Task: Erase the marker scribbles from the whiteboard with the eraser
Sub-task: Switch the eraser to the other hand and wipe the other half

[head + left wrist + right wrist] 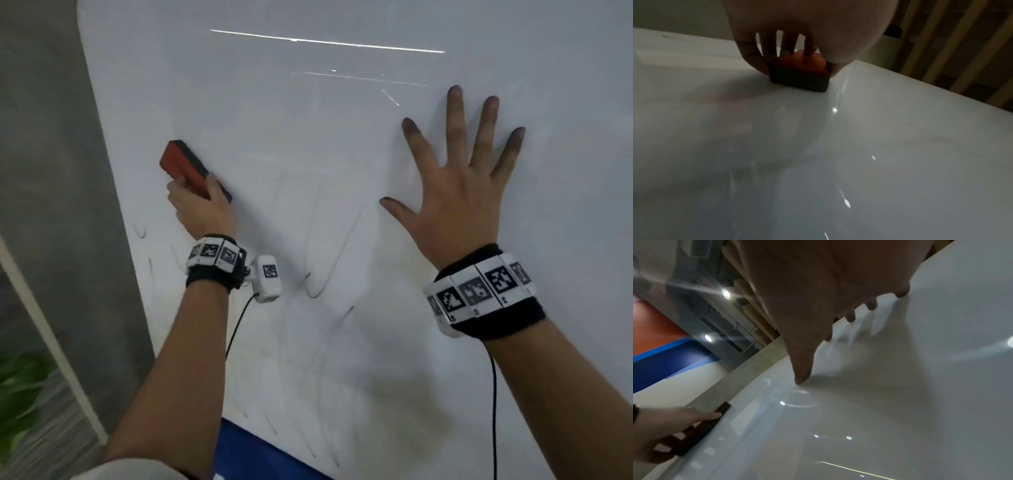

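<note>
A white whiteboard (pixel 342 137) fills most of the head view. Faint grey marker scribbles (pixel 318 287) run across its lower middle, with short strokes near its left edge. My left hand (pixel 200 209) grips a red eraser with a dark felt face (pixel 181 168) and holds it against the board near the left edge. The left wrist view shows that eraser (pixel 799 78) felt-down on the board (pixel 859 162), fingers curled over its red back. My right hand (pixel 459 192) lies flat on the board, fingers spread, tips smudged dark. In the right wrist view its fingertips (pixel 801 379) touch the board.
A grey wall (pixel 51 171) runs along the board's left edge. Green leaves (pixel 20 394) show at the lower left. A blue surface (pixel 246 455) lies under the board's bottom edge. Cables hang from both wrist bands. Ceiling lights reflect on the board.
</note>
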Demonstrator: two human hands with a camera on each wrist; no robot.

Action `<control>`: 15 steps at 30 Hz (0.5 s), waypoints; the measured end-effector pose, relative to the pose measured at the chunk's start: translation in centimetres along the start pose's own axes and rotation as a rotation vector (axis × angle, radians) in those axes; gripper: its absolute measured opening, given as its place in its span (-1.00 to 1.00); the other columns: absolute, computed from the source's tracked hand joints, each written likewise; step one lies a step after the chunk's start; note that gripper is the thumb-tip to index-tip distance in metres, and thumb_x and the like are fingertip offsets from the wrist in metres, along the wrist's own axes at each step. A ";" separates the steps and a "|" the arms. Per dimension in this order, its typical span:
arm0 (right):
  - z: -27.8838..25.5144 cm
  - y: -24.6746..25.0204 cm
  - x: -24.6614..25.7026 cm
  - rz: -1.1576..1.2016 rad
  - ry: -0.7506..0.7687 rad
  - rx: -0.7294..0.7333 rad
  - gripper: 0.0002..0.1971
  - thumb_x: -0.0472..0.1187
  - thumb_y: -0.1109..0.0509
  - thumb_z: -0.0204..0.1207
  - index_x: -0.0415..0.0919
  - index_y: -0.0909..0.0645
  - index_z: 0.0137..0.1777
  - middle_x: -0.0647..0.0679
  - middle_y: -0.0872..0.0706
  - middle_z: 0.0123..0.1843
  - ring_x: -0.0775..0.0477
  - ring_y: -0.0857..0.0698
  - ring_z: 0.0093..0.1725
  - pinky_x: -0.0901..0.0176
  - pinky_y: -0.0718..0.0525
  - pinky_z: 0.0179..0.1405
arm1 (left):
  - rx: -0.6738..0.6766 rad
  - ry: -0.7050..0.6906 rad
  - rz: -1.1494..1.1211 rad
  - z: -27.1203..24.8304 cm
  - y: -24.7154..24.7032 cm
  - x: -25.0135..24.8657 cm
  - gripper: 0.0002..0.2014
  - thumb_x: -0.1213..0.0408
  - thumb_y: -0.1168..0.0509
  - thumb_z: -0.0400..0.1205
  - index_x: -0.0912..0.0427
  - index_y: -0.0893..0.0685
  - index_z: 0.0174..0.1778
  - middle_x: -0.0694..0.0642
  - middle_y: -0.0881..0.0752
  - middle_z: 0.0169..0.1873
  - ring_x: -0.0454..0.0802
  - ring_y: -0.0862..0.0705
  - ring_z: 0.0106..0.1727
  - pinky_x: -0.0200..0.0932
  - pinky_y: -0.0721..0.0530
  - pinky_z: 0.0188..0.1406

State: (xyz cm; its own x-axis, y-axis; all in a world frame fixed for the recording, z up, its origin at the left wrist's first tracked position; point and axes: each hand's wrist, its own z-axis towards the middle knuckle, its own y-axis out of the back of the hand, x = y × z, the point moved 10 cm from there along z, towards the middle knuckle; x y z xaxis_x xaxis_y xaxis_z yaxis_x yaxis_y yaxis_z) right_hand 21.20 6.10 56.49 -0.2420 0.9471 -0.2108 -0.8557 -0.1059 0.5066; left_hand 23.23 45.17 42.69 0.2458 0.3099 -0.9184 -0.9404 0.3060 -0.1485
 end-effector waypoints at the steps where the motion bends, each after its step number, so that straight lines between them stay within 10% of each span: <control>1: 0.0 -0.2 0.2 -0.003 0.003 0.007 -0.04 0.34 -0.47 0.47 0.06 -0.13 0.78 -0.28 0.09 0.84 -0.57 0.07 0.77 -0.71 0.05 0.63 | 0.025 -0.036 -0.001 -1.9 -0.5 -0.4 -0.49 -0.02 -0.31 0.70 0.28 -0.47 0.41 0.22 -0.61 0.32 0.27 -0.66 0.29 0.09 -0.64 0.28; 7: -0.3 -0.9 0.2 0.045 0.006 -0.003 -0.08 0.31 -0.43 0.54 0.05 -0.09 0.80 -0.27 0.11 0.84 -0.56 0.09 0.77 -0.67 0.06 0.65 | 0.176 -0.026 -0.018 -17.7 -1.3 4.5 -0.50 0.13 -0.35 0.73 0.42 -0.45 0.44 0.31 -0.59 0.31 0.30 -0.58 0.32 0.23 -0.58 0.38; 11: -0.6 -0.9 0.1 0.060 0.019 -0.014 -0.10 0.31 -0.41 0.56 0.05 -0.09 0.80 -0.27 0.11 0.84 -0.55 0.09 0.77 -0.65 0.08 0.66 | 0.179 0.071 -0.121 -16.0 -1.6 2.7 -0.48 0.14 -0.35 0.72 0.41 -0.41 0.46 0.30 -0.59 0.30 0.33 -0.62 0.31 0.24 -0.65 0.34; 15: -0.6 -0.9 0.3 0.078 0.014 -0.021 -0.10 0.31 -0.40 0.57 0.05 -0.08 0.80 -0.28 0.10 0.84 -0.55 0.09 0.77 -0.64 0.09 0.67 | 0.374 -0.431 -0.060 -13.7 -4.2 -11.4 -0.46 0.04 -0.38 0.68 0.28 -0.44 0.47 0.20 -0.60 0.30 0.16 -0.66 0.26 0.04 -0.67 0.29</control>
State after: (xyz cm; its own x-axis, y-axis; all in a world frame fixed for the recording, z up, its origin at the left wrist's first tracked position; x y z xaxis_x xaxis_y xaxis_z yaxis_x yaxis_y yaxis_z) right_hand 21.62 6.26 55.48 -0.3147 0.9314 -0.1829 -0.8431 -0.1857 0.5047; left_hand 21.13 28.07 48.80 0.4438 0.5972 -0.6681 -0.7940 0.6077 0.0159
